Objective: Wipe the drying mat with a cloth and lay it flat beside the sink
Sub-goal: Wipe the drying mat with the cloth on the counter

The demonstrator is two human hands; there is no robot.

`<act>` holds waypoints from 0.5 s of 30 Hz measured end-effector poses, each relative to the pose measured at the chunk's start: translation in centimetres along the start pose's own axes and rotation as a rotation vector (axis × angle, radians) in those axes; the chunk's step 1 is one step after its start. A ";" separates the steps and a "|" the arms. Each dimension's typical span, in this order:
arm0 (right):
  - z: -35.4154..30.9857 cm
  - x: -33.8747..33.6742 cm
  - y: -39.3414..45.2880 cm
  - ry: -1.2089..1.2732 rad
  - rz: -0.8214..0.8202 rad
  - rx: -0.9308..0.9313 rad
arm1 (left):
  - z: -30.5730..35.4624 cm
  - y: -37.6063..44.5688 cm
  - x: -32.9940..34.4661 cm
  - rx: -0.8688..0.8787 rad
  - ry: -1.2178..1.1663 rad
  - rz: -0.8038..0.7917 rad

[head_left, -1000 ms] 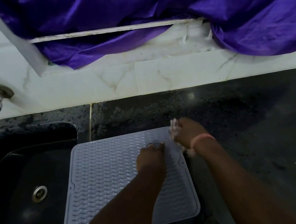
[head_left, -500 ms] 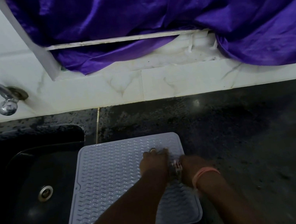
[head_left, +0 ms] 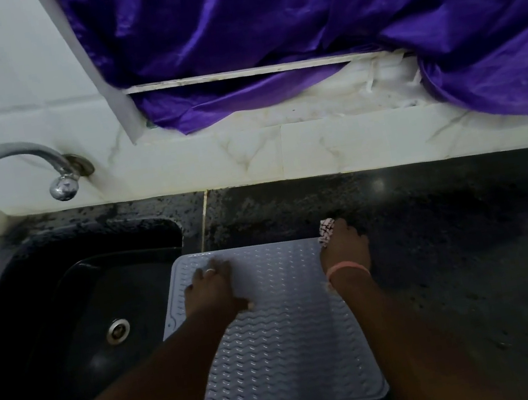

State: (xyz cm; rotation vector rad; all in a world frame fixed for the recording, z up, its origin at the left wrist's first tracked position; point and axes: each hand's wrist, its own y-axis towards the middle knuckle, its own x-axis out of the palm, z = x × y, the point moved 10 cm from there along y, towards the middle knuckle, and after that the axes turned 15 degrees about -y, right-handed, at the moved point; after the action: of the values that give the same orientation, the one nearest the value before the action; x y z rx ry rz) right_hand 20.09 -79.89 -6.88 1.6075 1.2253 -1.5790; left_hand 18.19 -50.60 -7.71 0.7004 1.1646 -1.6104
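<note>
left hand (head_left: 212,289) presses flat on the floppy drying mat (head_left: 287,334); right hand (head_left: 344,249), at its one o'clock corner, clutches a cloth (head_left: 326,229).

The ribbed, matt rubbery drying mat (head_left: 289,344) lies on a speckled, glossy stone counter (head_left: 452,239) beside a shiny metal tap (head_left: 8,167).

Bare counter (head_left: 471,253) right of mat (head_left: 290,351); sink (head_left: 69,334) drops left.
</note>
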 end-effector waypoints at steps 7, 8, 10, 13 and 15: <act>-1.8 -0.4 1.1 0.000 -0.047 0.116 | -2.5 0.3 0.8 -0.013 -0.049 -0.079; -3.0 -0.4 1.0 -0.022 -0.057 0.100 | -2.5 0.3 0.9 -0.013 -0.054 -0.072; -5.5 -0.2 0.6 -0.049 -0.068 0.072 | -2.5 0.3 0.9 -0.003 -0.046 -0.085; -9.5 0.7 -0.7 -0.035 -0.094 0.033 | -3.2 0.5 0.9 0.022 -0.036 -0.091; -12.3 1.2 -1.5 -0.043 -0.108 -0.007 | -3.1 0.5 0.9 0.050 -0.056 -0.068</act>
State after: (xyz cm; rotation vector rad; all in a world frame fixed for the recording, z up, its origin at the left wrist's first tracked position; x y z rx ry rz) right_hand 24.08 -68.17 -5.98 1.5177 1.3130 -1.6646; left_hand 18.10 -48.09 -9.80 0.6495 1.1218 -1.7105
